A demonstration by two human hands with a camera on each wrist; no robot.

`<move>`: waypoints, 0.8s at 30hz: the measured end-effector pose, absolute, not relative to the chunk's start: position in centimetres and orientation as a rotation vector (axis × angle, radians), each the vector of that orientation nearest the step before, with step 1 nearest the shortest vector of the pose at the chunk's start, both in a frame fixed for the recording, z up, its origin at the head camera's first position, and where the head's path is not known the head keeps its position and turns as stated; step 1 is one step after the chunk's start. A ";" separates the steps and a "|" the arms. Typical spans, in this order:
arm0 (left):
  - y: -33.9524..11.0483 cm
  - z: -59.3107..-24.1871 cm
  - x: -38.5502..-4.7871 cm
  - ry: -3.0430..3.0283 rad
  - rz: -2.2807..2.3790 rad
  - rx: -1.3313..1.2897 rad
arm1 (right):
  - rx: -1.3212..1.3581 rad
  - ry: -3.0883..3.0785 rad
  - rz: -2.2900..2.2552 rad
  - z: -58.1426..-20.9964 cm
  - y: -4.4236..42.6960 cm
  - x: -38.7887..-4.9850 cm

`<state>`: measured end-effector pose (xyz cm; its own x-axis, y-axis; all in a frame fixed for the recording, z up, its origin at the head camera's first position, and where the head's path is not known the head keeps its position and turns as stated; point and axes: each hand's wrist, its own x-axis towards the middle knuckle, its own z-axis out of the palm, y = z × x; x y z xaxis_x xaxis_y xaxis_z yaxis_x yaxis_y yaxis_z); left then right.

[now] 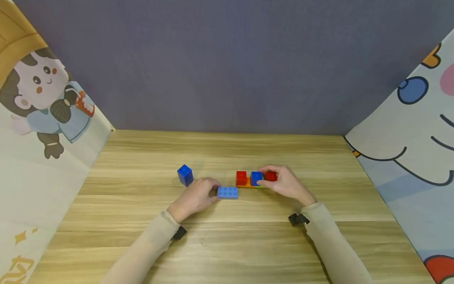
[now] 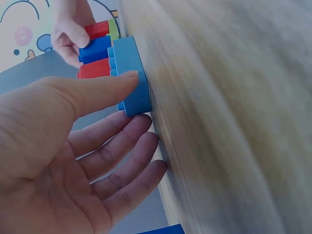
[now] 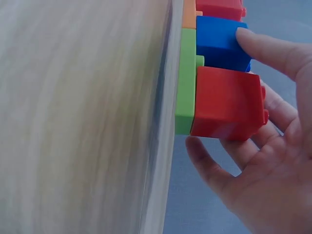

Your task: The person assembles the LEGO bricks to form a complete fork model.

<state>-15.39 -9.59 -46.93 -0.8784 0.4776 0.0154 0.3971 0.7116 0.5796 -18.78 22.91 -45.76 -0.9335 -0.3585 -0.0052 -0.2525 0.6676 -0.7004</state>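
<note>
Left hand: your left hand (image 1: 196, 196) is pinching the left end of the light blue, flat plastic brick with studs (image 1: 227, 192) — the thumb is lying along the near side, the index finger is reaching behind, and the other fingers are curving loosely.
Light blue brick: it is resting on the table (image 1: 227, 244) of pale wood grain, between your hands, just in front of the coloured row.
Right hand: your right hand (image 1: 288, 183) is grasping the dark blue, cube-like plastic block (image 3: 222, 44), with the thumb pressing on its near face.
Coloured row: the dark blue block is standing between the left red plastic block (image 1: 241, 177) and the right red plastic block (image 3: 226, 102); below them, the orange plastic base (image 3: 188, 14) and the green plastic base (image 3: 186, 83) are lying end to end.
Tall block: one tall, dark blue plastic block (image 1: 185, 176) is standing upright behind your left hand, well apart from the row.
Wrists: you are wearing a small black device (image 1: 179, 233) on the left, another black device (image 1: 298, 219) on the right.
</note>
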 end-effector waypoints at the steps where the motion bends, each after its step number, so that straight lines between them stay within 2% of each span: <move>1: -9.6 -46.9 -15.4 2.778 0.893 0.717 | -0.499 2.732 -1.125 -45.7 22.9 -18.7; 12: -9.2 -46.6 -15.3 2.768 0.861 0.741 | -0.533 2.737 -1.158 -45.1 22.2 -18.4; 24: -9.5 -46.0 -15.8 2.744 1.076 0.725 | -0.626 2.778 -1.110 -44.3 20.9 -18.0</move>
<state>-15.76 -9.47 -45.98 -0.8805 0.4685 0.0727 0.3931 0.6357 0.6643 -17.98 20.90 -44.29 -0.9127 -0.4025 0.0708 -0.3404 0.6529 -0.6766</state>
